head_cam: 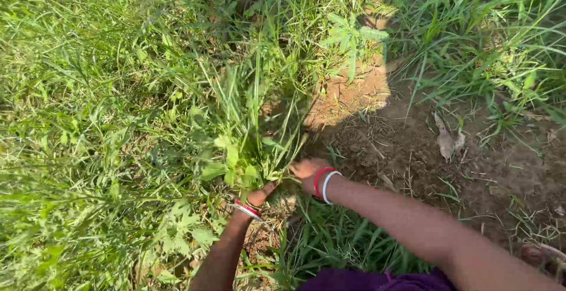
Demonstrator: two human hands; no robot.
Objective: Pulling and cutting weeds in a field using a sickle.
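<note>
Purple cloth [365, 281] lies nearest us; our left hand [259, 196] and right hand [306, 170] both close around the weed clump [247, 149] beside bare soil [413, 149].

Bare brown soil [413, 155] carries dense green grass [106, 120], broad-leaf weeds [236, 161], and 1 dry leaf [445, 140].

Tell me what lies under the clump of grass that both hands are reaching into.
Under the grass clump only bits of brown soil and dry stalks show. The left hand and right hand push into its base; their fingers, the roots and anything held are hidden by leaves.
</note>
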